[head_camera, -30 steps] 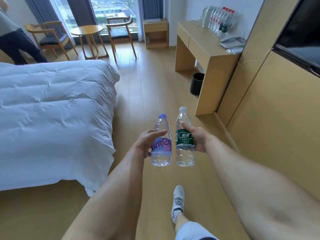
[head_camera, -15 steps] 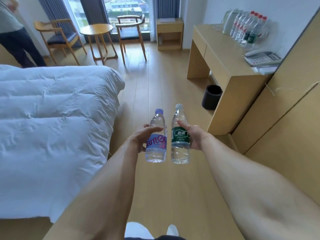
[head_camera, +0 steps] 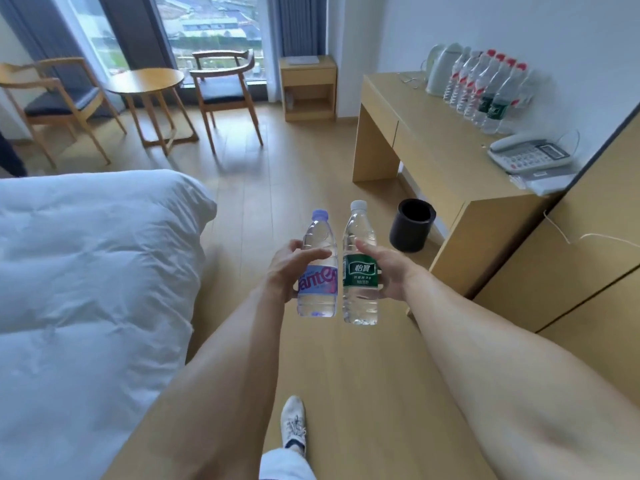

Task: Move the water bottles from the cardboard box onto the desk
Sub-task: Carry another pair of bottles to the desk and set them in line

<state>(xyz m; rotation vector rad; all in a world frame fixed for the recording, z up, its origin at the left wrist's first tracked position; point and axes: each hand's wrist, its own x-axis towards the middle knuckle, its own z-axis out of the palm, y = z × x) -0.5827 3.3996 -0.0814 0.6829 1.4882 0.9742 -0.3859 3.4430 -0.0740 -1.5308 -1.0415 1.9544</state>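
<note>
Hands grip upright bottles, left hand (head_camera: 289, 266) purple-label bottle (head_camera: 318, 271), right hand (head_camera: 388, 268) green-label bottle (head_camera: 360, 271)

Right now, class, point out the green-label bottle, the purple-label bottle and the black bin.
green-label bottle (head_camera: 360, 277), head view, on its label
purple-label bottle (head_camera: 320, 280), head view, on its label
black bin (head_camera: 410, 227), head view, on its side wall

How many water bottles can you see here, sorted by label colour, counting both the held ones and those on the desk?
Purple-label clear plastic bottle, in the left hand: 1
Green-label clear plastic bottles: 3, one in the right hand, two on the wooden desk
Red-label clear plastic bottles on the desk: about 4, overlapping and blurred
Total: about 8
</note>
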